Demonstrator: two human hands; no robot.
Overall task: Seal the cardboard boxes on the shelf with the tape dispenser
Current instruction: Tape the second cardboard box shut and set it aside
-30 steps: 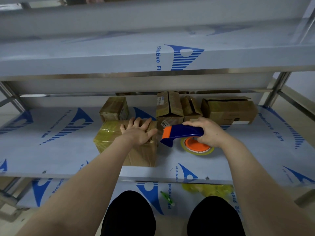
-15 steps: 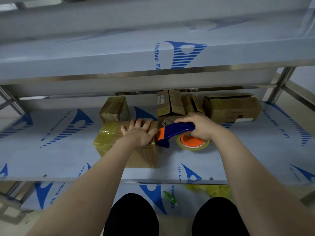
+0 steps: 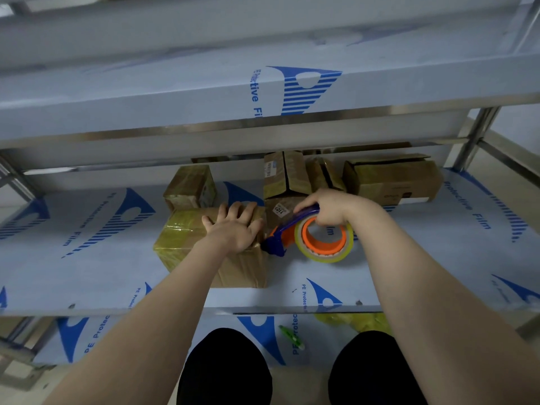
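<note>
A person's view looks down on a metal shelf (image 3: 87,258) covered in blue-printed protective film, with several cardboard boxes on it.

The left hand (image 3: 233,226) lies flat on top of the front box (image 3: 204,249). Its fingers are spread, so the grip is apart, and it presses down on the box. The right hand (image 3: 330,207) has its grip clamped round the handle of the blue and orange dispenser (image 3: 287,230). The dispenser is tilted just right of the box. Its nose is at the box's upper right edge, touching or nearly so; I cannot tell which. Its roll (image 3: 323,241) of clear tape faces the viewer.

The front box is glossy with tape across its left part and top, so it looks partly sealed, with the right side now being worked. The small box (image 3: 190,185) behind it also shines with tape and is probably done. The back boxes (image 3: 391,178), behind and to the right, show loose or gaping flaps and seem left to seal.
</note>
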